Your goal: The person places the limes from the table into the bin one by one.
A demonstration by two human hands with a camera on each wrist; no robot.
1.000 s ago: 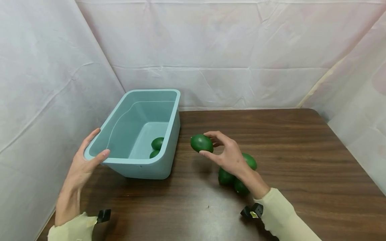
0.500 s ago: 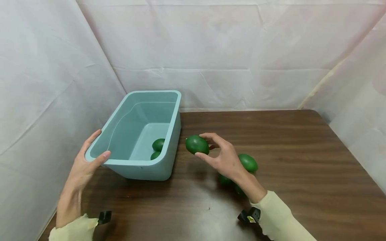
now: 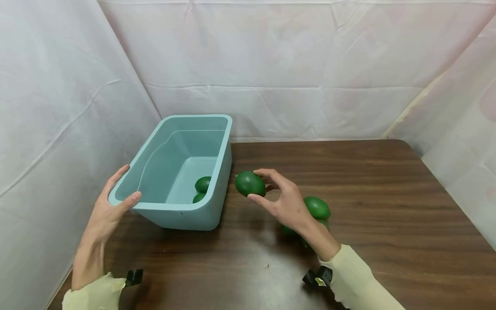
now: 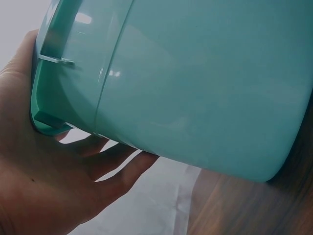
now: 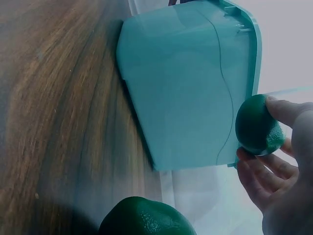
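here right hand (image 3: 284, 202) fingers pinch avocado (image 3: 250, 184) beside bin (image 3: 182, 213); left hand (image 3: 108, 206) grips rim

No text, label, brand, number or sign can be read in any of the views. The teal bin (image 3: 182, 211), the green fruit (image 3: 250, 184) and the wooden table (image 3: 387, 206) all show plain surfaces with no print. A small tag on the black strap (image 3: 318, 280) at about 5 o'clock in the head view is too small to read.
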